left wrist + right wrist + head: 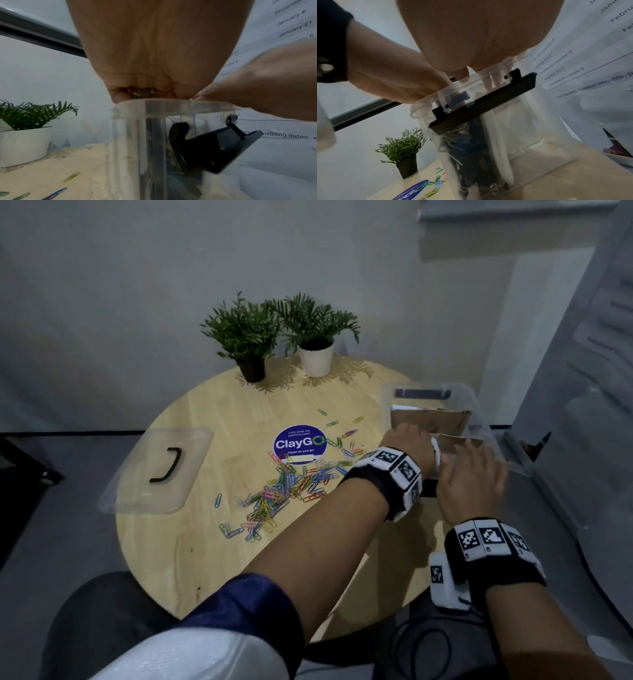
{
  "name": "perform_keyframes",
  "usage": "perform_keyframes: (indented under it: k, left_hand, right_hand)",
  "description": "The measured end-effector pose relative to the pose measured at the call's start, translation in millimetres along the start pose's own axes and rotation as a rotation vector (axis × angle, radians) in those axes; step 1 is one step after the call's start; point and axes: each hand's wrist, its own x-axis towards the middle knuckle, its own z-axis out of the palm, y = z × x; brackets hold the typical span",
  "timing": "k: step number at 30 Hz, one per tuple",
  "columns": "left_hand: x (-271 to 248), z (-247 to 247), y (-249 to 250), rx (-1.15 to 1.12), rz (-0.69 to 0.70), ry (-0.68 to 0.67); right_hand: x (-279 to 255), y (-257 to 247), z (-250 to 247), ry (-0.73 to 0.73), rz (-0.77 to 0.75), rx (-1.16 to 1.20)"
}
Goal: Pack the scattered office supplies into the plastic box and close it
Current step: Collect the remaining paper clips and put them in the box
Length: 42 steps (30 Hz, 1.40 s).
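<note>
The right hand [471,486] reaches over the near rim of the clear plastic box [479,405] at the counter's [205,559] right edge, its grip hidden; beside it the left hand [407,445] dips inside, hold unclear; coloured paper clips [274,494] lie scattered mid-counter; the lid [154,470] rests far left.

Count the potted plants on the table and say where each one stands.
2. The dark-potted plant stands at the table's far edge; the white-potted plant stands just to its right, beside it. None looks hidden.
</note>
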Motion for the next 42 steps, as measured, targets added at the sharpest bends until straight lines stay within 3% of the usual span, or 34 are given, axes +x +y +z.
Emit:
perform_keyframes:
  k: [7, 10, 12, 15, 16, 18, 20, 21, 24, 27, 29, 32, 37, 39, 42]
  left_hand:
    - [-2, -4, 5, -0.232, -0.030, -0.007]
    - [-24, -16, -2, -0.349, 0.028, 0.127]
    - [-54, -18, -20, -0.451, 0.017, 0.239]
    - [-109, -2, -73, -0.611, -0.189, 0.292]
    - [-129, 6, -95, -0.635, -0.300, 0.296]
    - [-163, 21, -138, -0.673, -0.520, 0.317]
    - [-185, 32, -176, -0.671, -0.658, 0.351]
    - [-192, 37, -194, -0.653, -0.710, 0.353]
    - [-199, 59, -238, -0.603, -0.856, 0.260]
    - [-196, 82, -243, -0.530, -0.948, 0.067]
    - [-192, 92, -227, -0.490, -0.951, -0.025]
    - [-172, 95, -198, -0.483, -0.839, -0.067]
    - [-139, 91, -176, -0.528, -0.679, -0.171]
    - [-129, 81, -189, -0.544, -0.649, -0.147]
    - [-106, 69, -225, -0.551, -0.535, -0.122]
  right_hand:
    - [0, 2, 0, -0.019, -0.041, 0.011]
    - [1, 0, -4, -0.015, -0.038, 0.075]
    - [-3, -15, -8, 0.048, -0.121, 0.167]
    - [-17, -59, -9, 0.145, -0.376, 0.319]
    - [-21, -76, -6, 0.082, -0.453, 0.359]
    - [-20, -106, 12, -0.232, -0.526, 0.357]
    - [-4, -128, 43, -0.558, -0.438, 0.262]
    - [8, -136, 60, -0.625, -0.364, 0.237]
    - [46, -149, 101, -0.554, -0.153, 0.124]
    - [59, -151, 127, -0.537, -0.019, 0.001]
    - [49, -151, 143, -0.593, -0.030, -0.053]
    - [13, -156, 153, -0.629, -0.144, -0.135]
    - [-15, -157, 134, -0.784, -0.293, -0.161]
    - [6, -159, 125, -0.731, -0.274, -0.097]
    - [54, -174, 116, -0.502, -0.189, -0.034]
